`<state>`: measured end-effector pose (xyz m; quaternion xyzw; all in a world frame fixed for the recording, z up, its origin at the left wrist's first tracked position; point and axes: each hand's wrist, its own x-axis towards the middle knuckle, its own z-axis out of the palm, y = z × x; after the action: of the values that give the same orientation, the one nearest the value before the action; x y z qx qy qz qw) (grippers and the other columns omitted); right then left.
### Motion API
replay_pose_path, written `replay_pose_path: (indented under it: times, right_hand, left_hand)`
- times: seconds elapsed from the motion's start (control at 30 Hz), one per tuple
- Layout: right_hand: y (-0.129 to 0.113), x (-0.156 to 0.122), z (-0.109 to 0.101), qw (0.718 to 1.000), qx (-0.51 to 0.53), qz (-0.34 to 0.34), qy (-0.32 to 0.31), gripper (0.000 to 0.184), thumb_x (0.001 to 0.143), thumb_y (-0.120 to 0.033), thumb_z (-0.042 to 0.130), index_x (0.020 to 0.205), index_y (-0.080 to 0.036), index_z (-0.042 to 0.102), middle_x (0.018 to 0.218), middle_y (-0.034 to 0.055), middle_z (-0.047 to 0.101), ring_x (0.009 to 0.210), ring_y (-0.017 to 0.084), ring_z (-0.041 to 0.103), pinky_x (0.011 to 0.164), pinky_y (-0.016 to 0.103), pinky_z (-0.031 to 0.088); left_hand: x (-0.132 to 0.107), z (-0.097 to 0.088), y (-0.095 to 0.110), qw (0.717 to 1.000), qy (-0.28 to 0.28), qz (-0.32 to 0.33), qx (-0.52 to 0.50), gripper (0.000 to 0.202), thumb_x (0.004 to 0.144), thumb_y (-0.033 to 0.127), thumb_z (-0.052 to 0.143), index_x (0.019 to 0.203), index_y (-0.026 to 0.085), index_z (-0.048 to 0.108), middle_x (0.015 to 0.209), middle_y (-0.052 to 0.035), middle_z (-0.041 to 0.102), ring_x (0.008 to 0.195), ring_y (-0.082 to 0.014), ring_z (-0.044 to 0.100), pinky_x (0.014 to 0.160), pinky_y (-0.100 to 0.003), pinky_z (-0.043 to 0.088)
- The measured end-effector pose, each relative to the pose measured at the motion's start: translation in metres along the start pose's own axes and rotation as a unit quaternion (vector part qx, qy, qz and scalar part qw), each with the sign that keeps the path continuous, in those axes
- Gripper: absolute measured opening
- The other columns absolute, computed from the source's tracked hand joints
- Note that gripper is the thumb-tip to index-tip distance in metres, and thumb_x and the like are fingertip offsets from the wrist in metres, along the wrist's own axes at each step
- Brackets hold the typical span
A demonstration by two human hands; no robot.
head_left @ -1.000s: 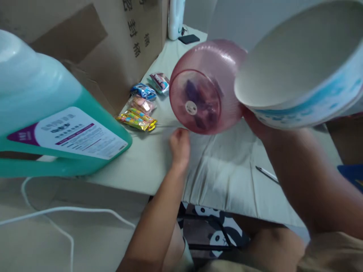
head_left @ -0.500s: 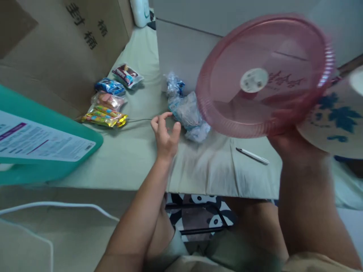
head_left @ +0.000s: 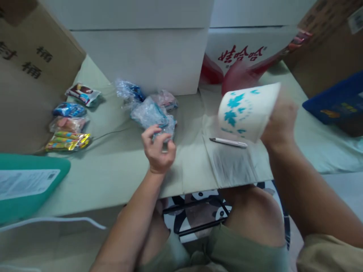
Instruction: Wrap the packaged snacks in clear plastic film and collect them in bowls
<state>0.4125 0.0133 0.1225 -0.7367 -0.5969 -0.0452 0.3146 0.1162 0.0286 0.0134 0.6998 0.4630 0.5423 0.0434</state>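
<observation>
Although nothing is seen pinched by it, the left hand (head_left: 159, 150) is held at the near side of the crinkled packets (head_left: 147, 111), with its fingers half curled and a gap left between thumb and forefinger; whether the film is touched by the fingertips cannot be told. At the near left, a green jug (head_left: 31, 189) is cut off by the edge of the view. To the right of the left hand, a white pen (head_left: 229, 142) is laid on the tablecloth (head_left: 119, 166).

Just behind the pen, a leaf-printed paper cup (head_left: 244, 111) is held tilted, apparently above the cloth. Its wider end is grasped by the right hand (head_left: 282, 119), whose fingers are blurred and partly hidden, so their exact hold cannot be read. The step in hand is judged to be the handling of the cup on the right, with the packets attended to on the left. For the packets, a gentle closing of the left fingers would be called for; for the cup, a steady wrist.

Beyond the cup, a red translucent piece (head_left: 241, 73) is badly smeared, and its shape is hard to recognise. Farthest, the white boxes (head_left: 147, 56) are cut off at the top.
</observation>
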Motion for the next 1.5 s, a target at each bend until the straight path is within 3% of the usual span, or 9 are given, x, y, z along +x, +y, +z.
replay_pose_path:
  times: [0.13,0.23,0.33,0.43,0.57,0.8,0.97,1.23,1.5]
  right_hand:
    - [-0.019,-0.002,0.018,0.996,-0.081,0.001,-0.047,0.026,0.09,-0.024,0.044,0.105,-0.018,0.064,0.101,0.0213,0.071,0.102,0.041,0.067,0.089,0.057,0.048]
    - [-0.038,-0.017,0.037,0.994,-0.092,-0.004,-0.057,0.026,0.095,-0.02,0.04,0.107,-0.018,0.063,0.1,0.0186,0.07,0.097,0.036,0.065,0.086,0.051,0.047]
    - [-0.05,-0.036,0.054,0.99,-0.106,0.003,-0.088,0.029,0.099,-0.02,0.038,0.105,-0.02,0.066,0.105,0.0176,0.07,0.095,0.032,0.065,0.08,0.045,0.045]
    - [-0.051,-0.05,0.065,0.987,-0.099,-0.003,-0.125,0.03,0.1,-0.024,0.041,0.11,-0.02,0.069,0.113,0.0161,0.071,0.097,0.031,0.064,0.079,0.043,0.042]
    - [-0.035,-0.066,0.062,0.998,-0.025,-0.034,-0.044,0.031,0.096,-0.031,0.049,0.117,-0.018,0.067,0.115,0.0139,0.071,0.105,0.031,0.062,0.089,0.044,0.04]
    - [-0.016,-0.105,0.063,0.988,0.09,-0.064,0.109,0.02,0.091,-0.025,0.053,0.108,-0.02,0.063,0.101,0.0105,0.071,0.097,0.028,0.063,0.089,0.044,0.042]
    - [-0.025,-0.118,0.067,0.97,0.173,-0.145,0.093,0.016,0.091,-0.018,0.055,0.105,-0.022,0.061,0.095,0.0073,0.069,0.091,0.025,0.064,0.085,0.04,0.045]
    - [-0.036,-0.133,0.078,0.966,0.21,-0.15,-0.021,0.021,0.09,-0.016,0.052,0.109,-0.02,0.061,0.099,0.0095,0.072,0.095,0.026,0.066,0.081,0.039,0.045]
    - [-0.054,-0.136,0.082,0.952,0.256,-0.147,-0.077,0.025,0.089,-0.017,0.051,0.112,-0.019,0.062,0.098,0.0096,0.07,0.093,0.025,0.066,0.079,0.039,0.047]
  left_hand:
    - [-0.008,0.017,0.017,0.991,-0.113,0.069,-0.011,0.014,0.081,0.022,0.059,0.089,0.022,0.07,0.1,-0.0094,0.066,0.108,-0.0271,0.068,0.099,-0.043,0.055]
    - [-0.012,0.025,0.019,0.991,-0.109,0.068,-0.033,0.022,0.085,0.026,0.056,0.103,0.021,0.067,0.102,-0.0107,0.07,0.103,-0.0268,0.069,0.096,-0.044,0.055]
    - [-0.012,0.027,0.016,0.985,-0.065,0.137,-0.088,0.049,0.083,0.042,0.061,0.127,0.022,0.057,0.121,-0.0133,0.064,0.118,-0.0309,0.065,0.105,-0.051,0.053]
    - [-0.011,0.025,0.011,0.966,-0.147,0.188,-0.096,0.06,0.076,0.046,0.075,0.13,0.027,0.057,0.146,-0.0141,0.046,0.14,-0.0365,0.051,0.115,-0.056,0.048]
    - [-0.01,0.024,0.006,0.964,-0.227,0.127,-0.047,0.046,0.079,0.029,0.076,0.123,0.025,0.063,0.155,-0.0147,0.034,0.148,-0.0376,0.044,0.114,-0.053,0.05]
    - [-0.007,0.045,0.006,0.992,-0.112,-0.038,0.032,0.036,0.088,0.018,0.063,0.124,0.022,0.061,0.138,-0.0151,0.049,0.127,-0.0298,0.059,0.095,-0.045,0.061]
    - [-0.008,0.025,0.001,0.996,-0.075,0.017,0.048,0.026,0.084,0.021,0.066,0.11,0.022,0.065,0.115,-0.0107,0.055,0.113,-0.0282,0.06,0.099,-0.046,0.056]
    - [-0.004,-0.009,-0.008,0.96,-0.14,-0.158,0.182,0.053,0.071,0.031,0.085,0.12,0.023,0.069,0.148,-0.0168,0.038,0.144,-0.0436,0.039,0.123,-0.06,0.035]
    - [-0.001,-0.013,-0.01,0.963,-0.05,-0.247,0.092,0.078,0.065,0.013,0.077,0.138,0.023,0.055,0.139,-0.0137,0.042,0.132,-0.0306,0.052,0.11,-0.043,0.05]
